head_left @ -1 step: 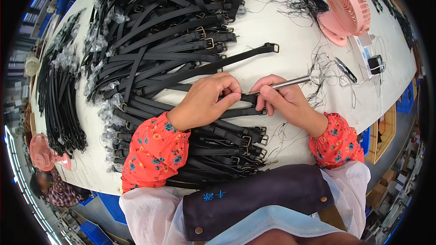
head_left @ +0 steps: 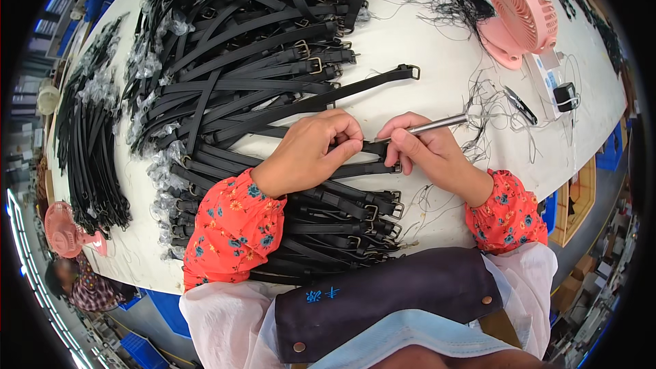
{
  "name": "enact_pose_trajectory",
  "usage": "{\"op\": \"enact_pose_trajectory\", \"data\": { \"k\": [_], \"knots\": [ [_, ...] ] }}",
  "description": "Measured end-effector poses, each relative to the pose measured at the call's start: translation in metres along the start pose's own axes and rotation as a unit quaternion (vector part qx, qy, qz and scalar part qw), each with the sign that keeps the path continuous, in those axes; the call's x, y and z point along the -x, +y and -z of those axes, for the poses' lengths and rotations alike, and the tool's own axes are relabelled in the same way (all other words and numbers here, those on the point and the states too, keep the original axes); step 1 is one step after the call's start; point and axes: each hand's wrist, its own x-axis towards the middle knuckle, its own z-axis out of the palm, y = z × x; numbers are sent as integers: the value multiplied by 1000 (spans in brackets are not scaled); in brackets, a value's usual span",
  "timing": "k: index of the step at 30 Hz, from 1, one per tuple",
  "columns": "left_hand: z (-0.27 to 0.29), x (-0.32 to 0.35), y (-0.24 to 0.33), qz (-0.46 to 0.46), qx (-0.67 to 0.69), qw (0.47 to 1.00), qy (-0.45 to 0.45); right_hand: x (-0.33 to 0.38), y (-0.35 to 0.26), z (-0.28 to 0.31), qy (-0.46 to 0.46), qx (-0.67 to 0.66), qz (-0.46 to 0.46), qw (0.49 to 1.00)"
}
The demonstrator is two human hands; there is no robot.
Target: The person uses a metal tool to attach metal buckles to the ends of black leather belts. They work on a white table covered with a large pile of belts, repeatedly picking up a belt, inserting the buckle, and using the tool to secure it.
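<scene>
Between the fingertips of my left hand (head_left: 311, 147), which is closed in a pinch, comes the end of a black strap (head_left: 373, 146); its buckle is mostly hidden. My right hand (head_left: 427, 150) grips a slim silver pen-shaped tool (head_left: 441, 124), with its tip close to the strap and its back end pointing right. Under and around both hands lies a heap of black buckled straps (head_left: 342, 198). One longer strap (head_left: 328, 93) reaches out above my left hand, its metal buckle to the right.
Right of the hands, loose black threads (head_left: 478, 106) lie on the white table (head_left: 430, 48) beside black-handled snips (head_left: 521, 105). A pink fan (head_left: 519, 10) and a black plug adapter (head_left: 565, 96) stand farther right. Another strap bundle (head_left: 96, 137) and a second pink fan (head_left: 63, 229) are at left.
</scene>
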Motion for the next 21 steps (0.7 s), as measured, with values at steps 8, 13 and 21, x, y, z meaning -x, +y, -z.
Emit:
{"op": "enact_pose_trajectory", "data": {
  "k": [8, 13, 21],
  "knots": [
    [2, 0, 0, 22, 2, 1000, -17, 0, 0, -1, 2, -3, 3, 1000],
    [1, 0, 0, 30, 11, 999, -12, 0, 0, -1, 1, 0, 7, 1000],
    [-3, 2, 1, 4, -10, 996, 84, 2, 0, 1, 24, -40, 19, 999]
  ]
}}
